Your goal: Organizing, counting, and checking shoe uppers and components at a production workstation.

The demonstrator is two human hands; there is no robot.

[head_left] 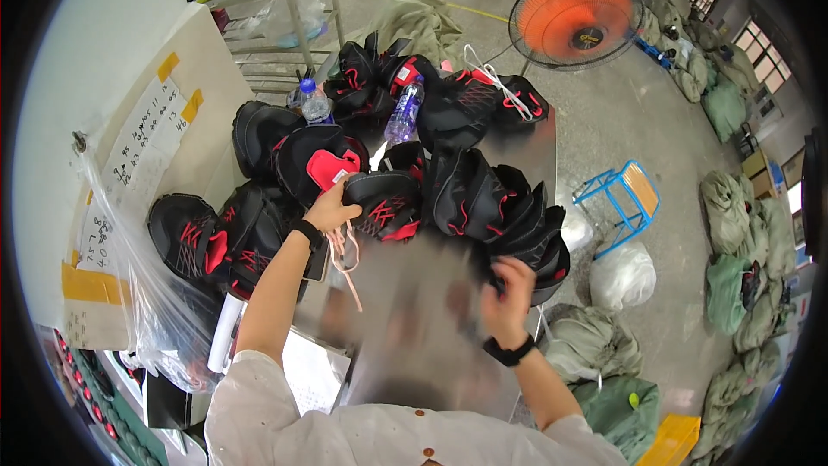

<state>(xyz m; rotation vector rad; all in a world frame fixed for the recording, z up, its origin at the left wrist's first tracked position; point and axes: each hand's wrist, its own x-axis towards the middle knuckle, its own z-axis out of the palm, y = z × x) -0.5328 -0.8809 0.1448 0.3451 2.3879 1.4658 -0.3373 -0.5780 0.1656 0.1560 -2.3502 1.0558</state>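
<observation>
Single head-worn fisheye view, looking steeply down over the person's shoulders; worktop close beneath, floor curving away at right; edges bend toward the dark rim

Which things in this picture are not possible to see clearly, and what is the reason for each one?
- Head view: right hand fingertips, buried among black shoe uppers; grip unclear.
- Head view: metal table surface, smeared by motion blur.
- Head view: left hand palm, turned away against a shoe upper.
- Head view: paper notes on the wall, too small and bent by the lens.
</observation>
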